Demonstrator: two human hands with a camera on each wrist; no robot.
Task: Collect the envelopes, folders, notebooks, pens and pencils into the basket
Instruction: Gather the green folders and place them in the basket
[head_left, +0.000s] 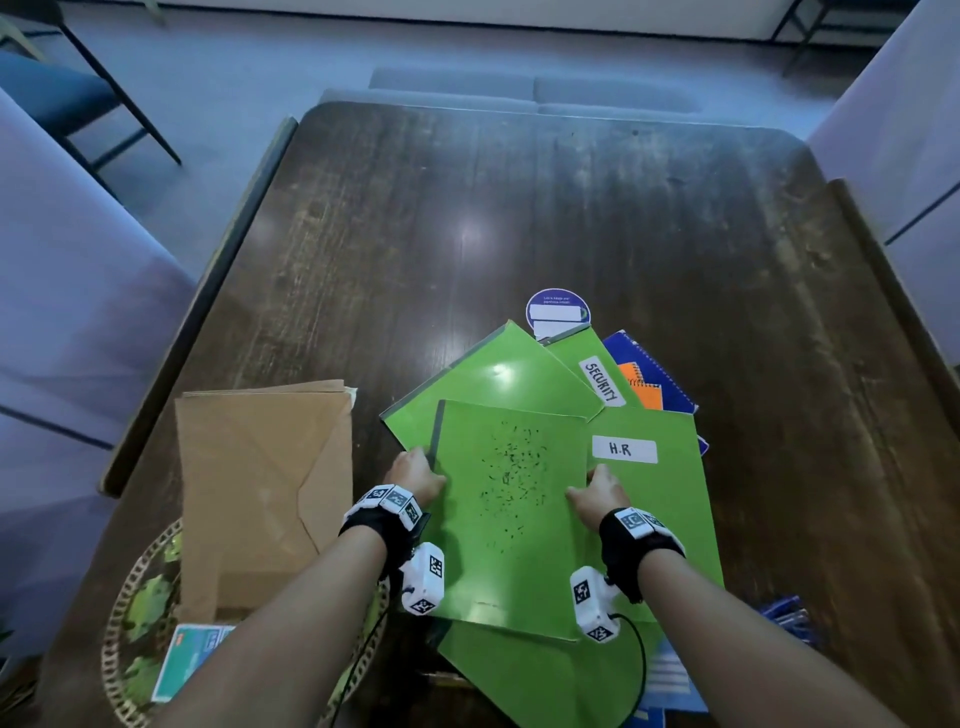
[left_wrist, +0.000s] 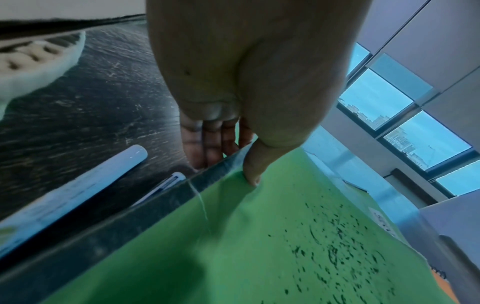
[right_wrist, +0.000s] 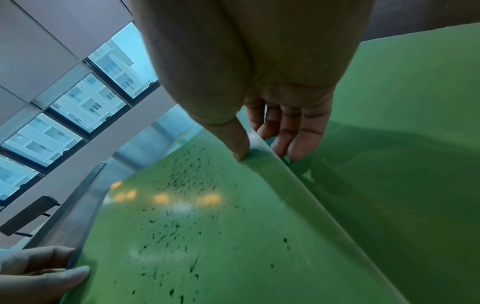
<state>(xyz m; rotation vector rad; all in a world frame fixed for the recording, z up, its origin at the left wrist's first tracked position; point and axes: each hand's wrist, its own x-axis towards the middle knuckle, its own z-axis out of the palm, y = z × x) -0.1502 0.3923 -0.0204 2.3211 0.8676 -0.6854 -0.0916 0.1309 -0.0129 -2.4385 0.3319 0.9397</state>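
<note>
A green folder (head_left: 511, 514) speckled with black marks lies on top of a pile of green folders near the table's front edge. My left hand (head_left: 415, 475) pinches its left edge, thumb on top (left_wrist: 252, 172) and fingers underneath. My right hand (head_left: 597, 491) pinches the right edge the same way (right_wrist: 241, 148). Under it lie a folder labelled H.R (head_left: 654, 483), one labelled SECURITY (head_left: 597, 374) and another plain green one (head_left: 493, 379). Blue (head_left: 654, 374) and orange (head_left: 644, 389) spiral notebooks stick out behind. Brown envelopes (head_left: 260, 483) lean into the woven basket (head_left: 124, 597) at the front left.
A round purple sticker (head_left: 557, 312) lies beyond the pile on the dark wooden table (head_left: 519, 208). A teal card (head_left: 189, 660) sits in the basket. More blue items (head_left: 784, 618) lie at the front right. Pale chairs flank the table on both sides.
</note>
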